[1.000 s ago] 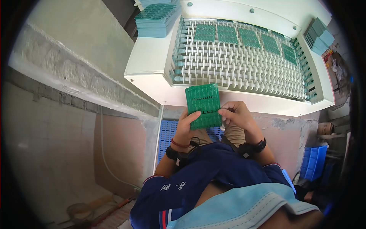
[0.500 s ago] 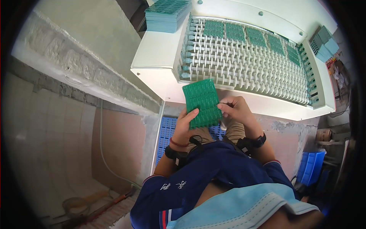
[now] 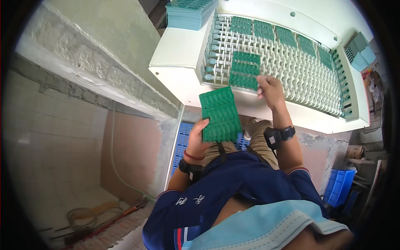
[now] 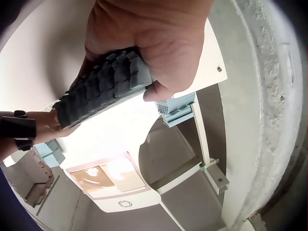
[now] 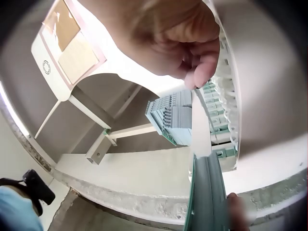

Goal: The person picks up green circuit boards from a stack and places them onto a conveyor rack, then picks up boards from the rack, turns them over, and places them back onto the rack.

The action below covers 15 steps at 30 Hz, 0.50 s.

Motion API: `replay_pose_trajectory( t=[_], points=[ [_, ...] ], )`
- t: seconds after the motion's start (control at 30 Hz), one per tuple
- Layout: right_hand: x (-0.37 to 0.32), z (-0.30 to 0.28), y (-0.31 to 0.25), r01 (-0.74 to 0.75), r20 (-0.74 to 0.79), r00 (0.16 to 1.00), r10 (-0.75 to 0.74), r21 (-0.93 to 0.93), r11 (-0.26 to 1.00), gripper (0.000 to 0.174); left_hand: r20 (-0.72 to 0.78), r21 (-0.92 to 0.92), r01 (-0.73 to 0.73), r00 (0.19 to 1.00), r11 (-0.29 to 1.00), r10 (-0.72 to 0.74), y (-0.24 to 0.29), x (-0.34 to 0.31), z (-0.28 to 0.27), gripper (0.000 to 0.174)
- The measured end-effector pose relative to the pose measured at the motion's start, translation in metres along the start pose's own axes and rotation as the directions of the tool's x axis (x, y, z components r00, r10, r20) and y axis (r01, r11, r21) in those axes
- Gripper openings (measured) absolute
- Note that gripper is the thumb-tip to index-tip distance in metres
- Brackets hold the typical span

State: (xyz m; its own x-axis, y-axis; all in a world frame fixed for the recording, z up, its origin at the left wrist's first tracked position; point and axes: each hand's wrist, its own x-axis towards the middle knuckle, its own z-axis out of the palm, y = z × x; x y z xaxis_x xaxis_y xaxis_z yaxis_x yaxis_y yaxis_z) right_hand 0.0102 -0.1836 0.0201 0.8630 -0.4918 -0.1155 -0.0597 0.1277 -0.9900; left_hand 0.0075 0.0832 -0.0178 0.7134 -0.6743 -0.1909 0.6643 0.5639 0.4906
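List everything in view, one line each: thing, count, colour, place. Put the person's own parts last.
Board stack: one, green, held above the lap.
Single board: one, green, lying on the near rollers.
Far boards: about five, green, in a row across the far rollers.
Roller conveyor: one, white, ahead of the person.
Board pile: one, blue-green, at the conveyor's far left corner.
Side stacks: a few, grey-green, at the conveyor's right end.
Crate: one, blue, below the knees.
Bin: one, blue, on the floor at right.
Left hand: grips the board stack's lower end.
Right hand: fingers at the single board's near edge; grip unclear.
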Motion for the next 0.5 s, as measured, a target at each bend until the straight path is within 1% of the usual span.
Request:
replay_pose_trajectory(
  t=[0.03, 0.07, 0.1, 0.13, 0.17, 0.2, 0.27, 0.3, 0.33, 0.37, 0.4, 0.43, 0.47, 0.5],
  points=[
    [0.004, 0.006, 0.002, 0.003, 0.052, 0.999, -0.003, 0.010, 1.000, 0.022, 0.000, 0.005, 0.000, 1.000, 1.000, 0.000, 0.000, -0.001, 0.001, 0.043],
    [0.009, 0.009, 0.006, -0.023, 0.099, 0.995, 0.023, 0.000, 1.000, 0.023, 0.009, 0.121, -0.035, 0.999, 0.992, 0.034, 0.000, -0.001, 0.002, 0.038],
    [0.008, 0.009, 0.004, -0.022, 0.100, 0.995, 0.022, 0.003, 1.000, 0.023, 0.021, 0.234, -0.070, 0.998, 0.970, 0.067, 0.001, -0.001, 0.005, 0.034],
    [0.005, 0.009, 0.001, -0.024, 0.094, 0.995, 0.029, -0.048, 0.999, 0.024, 0.021, 0.237, -0.072, 0.997, 0.969, 0.069, 0.002, -0.001, 0.009, 0.034],
    [0.002, 0.010, -0.003, -0.026, 0.091, 0.995, 0.036, -0.102, 0.994, 0.025, 0.006, 0.163, -0.051, 0.999, 0.985, 0.050, 0.002, -0.001, 0.013, 0.034],
    [-0.002, 0.008, -0.007, -0.027, 0.096, 0.995, 0.037, -0.103, 0.994, 0.025, -0.010, 0.085, -0.031, 0.999, 0.996, 0.032, 0.003, -0.002, 0.019, 0.033],
    [-0.017, -0.002, -0.013, -0.094, 0.148, 0.981, 0.128, -0.216, 0.972, 0.026, -0.039, 0.106, -0.034, 0.998, 0.994, 0.039, 0.004, -0.003, 0.027, 0.034],
    [-0.027, -0.004, -0.013, -0.099, 0.147, 0.980, 0.133, -0.219, 0.971, 0.026, -0.060, 0.131, -0.033, 0.997, 0.991, 0.042, 0.004, -0.001, 0.029, 0.034],
    [-0.037, -0.004, -0.013, -0.088, 0.294, 0.945, 0.143, -0.193, 0.977, 0.027, -0.059, 0.129, -0.027, 0.998, 0.991, 0.035, 0.003, 0.003, 0.030, 0.034],
    [-0.046, -0.005, -0.012, -0.079, 0.433, 0.890, 0.145, -0.166, 0.983, 0.027, -0.046, 0.158, -0.034, 0.998, 0.987, 0.041, 0.002, 0.007, 0.030, 0.034],
    [-0.053, -0.004, -0.009, -0.082, 0.422, 0.895, 0.146, -0.167, 0.983, 0.027, -0.032, 0.187, -0.038, 0.998, 0.982, 0.045, 0.000, 0.012, 0.032, 0.034],
    [-0.058, -0.002, -0.004, -0.102, 0.447, 0.879, 0.169, -0.170, 0.980, 0.026, -0.025, 0.186, -0.029, 0.999, 0.982, 0.035, -0.002, 0.016, 0.034, 0.034],
    [-0.060, -0.003, -0.002, -0.119, 0.473, 0.860, 0.189, -0.174, 0.978, 0.026, -0.004, 0.167, -0.043, 0.999, 0.985, 0.044, -0.004, 0.020, 0.036, 0.034],
    [-0.058, -0.006, -0.002, -0.118, 0.470, 0.863, 0.188, -0.175, 0.977, 0.026, 0.014, 0.146, -0.059, 0.998, 0.987, 0.058, -0.005, 0.023, 0.038, 0.034]
  ],
)
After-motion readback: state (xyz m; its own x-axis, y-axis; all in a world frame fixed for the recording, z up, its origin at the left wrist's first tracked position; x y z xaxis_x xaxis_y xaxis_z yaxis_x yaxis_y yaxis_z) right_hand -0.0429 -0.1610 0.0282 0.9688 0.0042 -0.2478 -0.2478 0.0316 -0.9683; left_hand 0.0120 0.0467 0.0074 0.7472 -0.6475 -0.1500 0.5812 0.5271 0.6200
